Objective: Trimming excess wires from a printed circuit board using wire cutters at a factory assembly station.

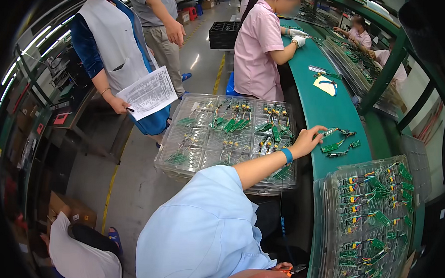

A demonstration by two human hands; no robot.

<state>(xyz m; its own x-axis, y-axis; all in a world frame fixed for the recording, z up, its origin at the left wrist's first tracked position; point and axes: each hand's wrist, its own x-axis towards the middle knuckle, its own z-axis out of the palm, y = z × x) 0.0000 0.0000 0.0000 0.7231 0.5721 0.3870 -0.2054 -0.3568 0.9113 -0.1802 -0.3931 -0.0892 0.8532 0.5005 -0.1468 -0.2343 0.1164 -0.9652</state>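
My left hand, with a blue band at the wrist, reaches over the green bench. Its thumb and fingertips close on the edge of a small wired circuit board. Just below it lie more green circuit boards joined by wires. Low in the view, my right hand shows only in part, closed around an orange-handled hand tool that looks like pliers or cutters. Most of that hand is hidden.
Stacked clear trays of wired boards stand left of the bench; another stack sits on its right. A co-worker in pink works farther along. A person holding papers stands at left; another crouches by a cardboard box.
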